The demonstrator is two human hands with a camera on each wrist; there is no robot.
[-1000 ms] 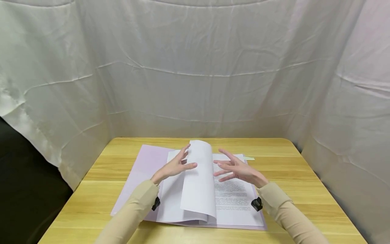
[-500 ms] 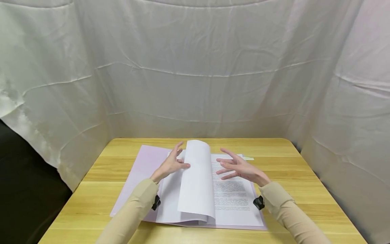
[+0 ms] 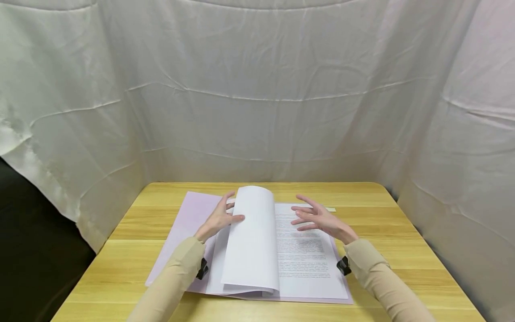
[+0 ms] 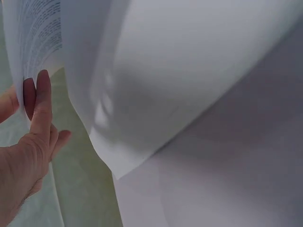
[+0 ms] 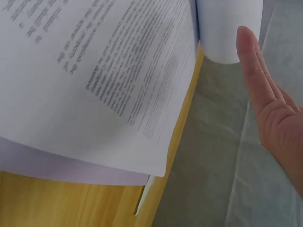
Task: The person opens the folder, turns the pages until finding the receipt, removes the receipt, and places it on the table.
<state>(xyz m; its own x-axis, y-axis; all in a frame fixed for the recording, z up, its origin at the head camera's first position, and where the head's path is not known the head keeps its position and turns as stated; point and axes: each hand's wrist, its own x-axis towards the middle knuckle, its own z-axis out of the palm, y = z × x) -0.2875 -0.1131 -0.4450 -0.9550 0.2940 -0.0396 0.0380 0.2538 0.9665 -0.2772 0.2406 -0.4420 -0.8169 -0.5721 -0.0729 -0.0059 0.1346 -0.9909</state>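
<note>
A lilac folder (image 3: 185, 219) lies spread on the table, holding white sheets. One sheet (image 3: 251, 246) stands curled up across the middle, bending over toward the left. My left hand (image 3: 218, 220) pinches its left edge, thumb on the near face and fingers behind, as the left wrist view shows with the page's printed side (image 4: 40, 35). Over the printed right-hand page (image 3: 303, 261) hovers my right hand (image 3: 319, 220), fingers spread and holding nothing. The right wrist view has this hand (image 5: 270, 94) with straight fingers beside the text page (image 5: 113, 90).
A pale green tab (image 3: 331, 209) sticks out past the folder's upper right. Underneath is a wood-grain table (image 3: 402, 250), with grey-white cloth (image 3: 257, 112) hanging behind and at both sides. Black material (image 3: 36, 241) shows at the far left. Both wrists carry small black devices (image 3: 344, 265).
The curled sheet has swung further left, with my left hand moving left along with it. My right hand has drifted slightly right, away from the sheet.
</note>
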